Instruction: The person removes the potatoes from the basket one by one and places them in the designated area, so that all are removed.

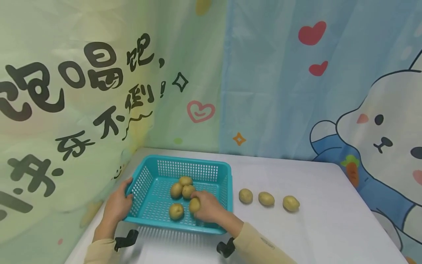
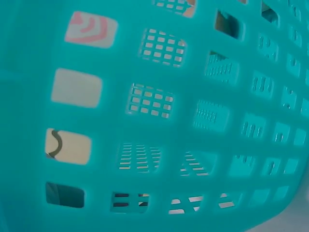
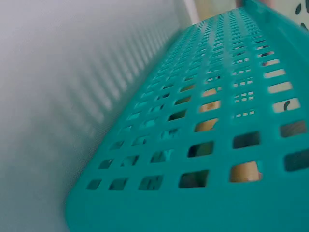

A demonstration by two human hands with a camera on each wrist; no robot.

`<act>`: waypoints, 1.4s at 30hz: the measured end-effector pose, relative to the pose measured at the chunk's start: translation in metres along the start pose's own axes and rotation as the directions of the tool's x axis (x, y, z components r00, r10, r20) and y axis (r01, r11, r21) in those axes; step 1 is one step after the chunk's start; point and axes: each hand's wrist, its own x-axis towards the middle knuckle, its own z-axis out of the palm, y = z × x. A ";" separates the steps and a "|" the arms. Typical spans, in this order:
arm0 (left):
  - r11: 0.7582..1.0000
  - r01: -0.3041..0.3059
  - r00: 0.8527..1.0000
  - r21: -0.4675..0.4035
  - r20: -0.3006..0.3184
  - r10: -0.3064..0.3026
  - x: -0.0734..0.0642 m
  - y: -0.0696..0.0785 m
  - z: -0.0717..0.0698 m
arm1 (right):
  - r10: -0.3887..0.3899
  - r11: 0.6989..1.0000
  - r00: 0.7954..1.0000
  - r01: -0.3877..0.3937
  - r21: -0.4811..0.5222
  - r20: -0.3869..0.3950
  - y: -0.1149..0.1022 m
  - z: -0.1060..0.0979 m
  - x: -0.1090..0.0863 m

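Note:
In the head view, a turquoise plastic basket [image 1: 184, 228] with perforated walls stands on the table. My left hand [image 1: 117, 205] holds the basket's left side, its thumb at the rim; some of its fingers are hidden. Inside the basket, my right hand [image 1: 208, 207] grips a potato [image 1: 194, 205] low over the floor. Around it lie several more: a potato [image 1: 176, 211] near the front and a cluster of potatoes [image 1: 176, 190] farther back. Both wrist views are filled by the basket's perforated wall [image 2: 111, 121], and neither hand shows clearly there.
Three potatoes lie in a row on the white table [image 1: 323, 227] right of the basket: a near potato [image 1: 245, 196], a middle potato [image 1: 266, 198] and a far-right potato [image 1: 291, 203]. Printed curtains [image 1: 263, 73] hang behind and at the left.

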 end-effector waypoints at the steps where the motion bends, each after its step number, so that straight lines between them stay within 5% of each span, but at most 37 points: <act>1: 1.000 0.000 1.000 0.000 0.001 0.000 0.000 0.000 0.001 | -0.011 1.000 1.000 0.011 0.024 -0.005 0.001 0.000 -0.001; 20: 1.000 -0.007 1.000 0.008 -0.017 0.008 0.004 -0.006 0.003 | -0.095 0.939 0.988 0.130 0.318 -0.122 0.014 -0.029 -0.034; 28: 1.000 -0.019 1.000 0.010 -0.005 0.019 0.004 -0.006 0.003 | -0.073 0.876 0.970 0.174 0.449 -0.233 0.023 -0.031 -0.051; 42: 1.000 -0.022 1.000 0.006 -0.014 0.022 0.002 -0.005 0.001 | -0.097 0.769 0.943 0.274 0.578 -0.318 0.036 -0.032 -0.074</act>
